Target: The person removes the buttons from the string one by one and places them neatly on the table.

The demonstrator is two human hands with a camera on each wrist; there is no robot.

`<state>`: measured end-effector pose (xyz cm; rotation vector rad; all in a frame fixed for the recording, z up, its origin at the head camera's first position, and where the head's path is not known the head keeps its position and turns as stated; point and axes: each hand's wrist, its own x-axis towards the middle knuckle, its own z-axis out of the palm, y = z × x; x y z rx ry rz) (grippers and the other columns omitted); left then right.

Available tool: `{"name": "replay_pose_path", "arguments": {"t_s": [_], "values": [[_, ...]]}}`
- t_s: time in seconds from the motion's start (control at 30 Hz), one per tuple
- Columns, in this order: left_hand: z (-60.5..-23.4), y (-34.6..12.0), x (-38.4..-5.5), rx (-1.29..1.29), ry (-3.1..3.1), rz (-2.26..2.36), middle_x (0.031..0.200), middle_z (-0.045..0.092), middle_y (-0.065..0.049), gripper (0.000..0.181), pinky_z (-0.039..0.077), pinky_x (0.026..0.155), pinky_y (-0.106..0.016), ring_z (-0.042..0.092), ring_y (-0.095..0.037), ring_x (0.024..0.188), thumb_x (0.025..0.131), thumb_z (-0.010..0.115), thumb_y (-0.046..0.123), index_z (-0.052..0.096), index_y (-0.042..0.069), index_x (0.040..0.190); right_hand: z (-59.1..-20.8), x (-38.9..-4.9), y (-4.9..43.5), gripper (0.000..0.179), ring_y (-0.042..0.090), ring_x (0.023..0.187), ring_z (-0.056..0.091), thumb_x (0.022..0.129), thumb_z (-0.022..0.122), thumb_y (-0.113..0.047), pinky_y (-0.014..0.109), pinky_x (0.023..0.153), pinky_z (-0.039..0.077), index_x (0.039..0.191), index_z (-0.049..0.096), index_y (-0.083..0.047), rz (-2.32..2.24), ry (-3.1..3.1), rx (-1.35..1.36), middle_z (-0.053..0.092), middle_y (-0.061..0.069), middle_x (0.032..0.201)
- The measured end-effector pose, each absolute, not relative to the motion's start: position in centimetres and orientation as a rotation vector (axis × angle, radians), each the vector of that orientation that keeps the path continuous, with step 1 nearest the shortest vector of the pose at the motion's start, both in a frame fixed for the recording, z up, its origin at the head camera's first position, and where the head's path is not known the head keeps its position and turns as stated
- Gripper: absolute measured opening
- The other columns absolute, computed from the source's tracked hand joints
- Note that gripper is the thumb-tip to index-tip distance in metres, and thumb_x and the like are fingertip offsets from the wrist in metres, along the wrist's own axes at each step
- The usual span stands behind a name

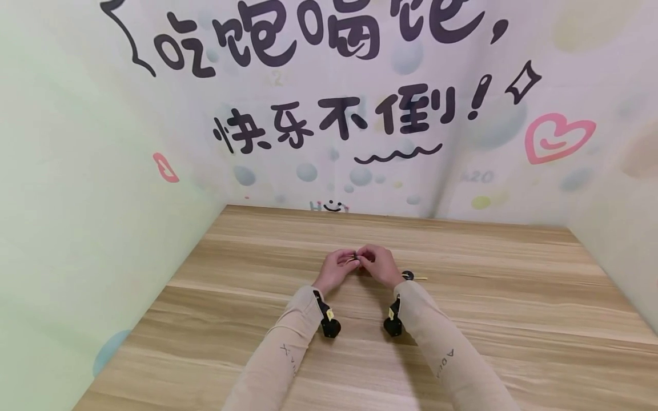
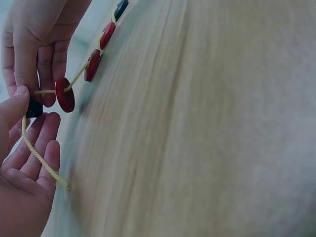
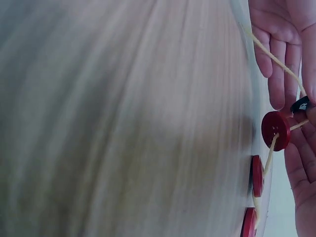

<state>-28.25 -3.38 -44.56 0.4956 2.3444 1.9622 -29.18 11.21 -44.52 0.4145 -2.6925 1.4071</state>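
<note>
My left hand [image 1: 333, 270] and right hand [image 1: 381, 266] meet over the wooden table in the head view. Between them both pinch a small dark button [image 2: 34, 108], partly covered by fingertips. A pale yellow string [image 2: 43, 163] passes through it, and its free end hangs across the left palm. Beside the right fingers, a red button [image 3: 275, 131] hangs on the same string. Further along it are two more red buttons, one of them [image 2: 92, 65] near the table surface, and another dark button [image 2: 121, 9] beyond.
Near the right wrist, a dark button [image 1: 408, 275] with a bit of yellow string lies on the wood-grain table [image 1: 247, 257]. A printed white backdrop [image 1: 288, 171] stands along the table's back, with pale walls at both sides. Black wrist cameras [image 1: 330, 327] sit on both sleeves.
</note>
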Motion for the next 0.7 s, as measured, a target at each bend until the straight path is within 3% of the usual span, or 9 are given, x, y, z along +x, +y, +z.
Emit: {"name": "replay_pose_path", "arguments": {"t_s": [0.33, 0.7], "values": [[-45.7, -3.7, -29.0, 0.425, 2.459, 1.870, 0.105, 0.059, -0.021, 0.035, 0.046, 0.081, -0.031, 0.057, -0.028, 0.097, 0.083, 0.061, 0.010, 0.054, -0.009, 0.112, -44.7, -29.1, 11.4, 0.007, 0.017, 0.068, 0.057, 0.086, 0.057, -0.007, 0.026, 0.058, 0.047, 0.089, 0.062, -0.004, 1.366, -2.674, 0.438, 0.062, 0.007, 0.081], [-45.5, -5.6, -29.5, 0.331, 2.529, 1.842, 0.103, 0.059, -0.021, 0.032, 0.047, 0.080, -0.031, 0.057, -0.029, 0.094, 0.082, 0.061, 0.005, 0.054, -0.008, 0.112, -44.7, -29.1, 11.7, 0.009, 0.016, 0.073, 0.055, 0.084, 0.060, -0.008, 0.030, 0.067, 0.047, 0.089, 0.064, -0.002, 1.280, -2.669, 0.410, 0.062, 0.006, 0.083]]}}
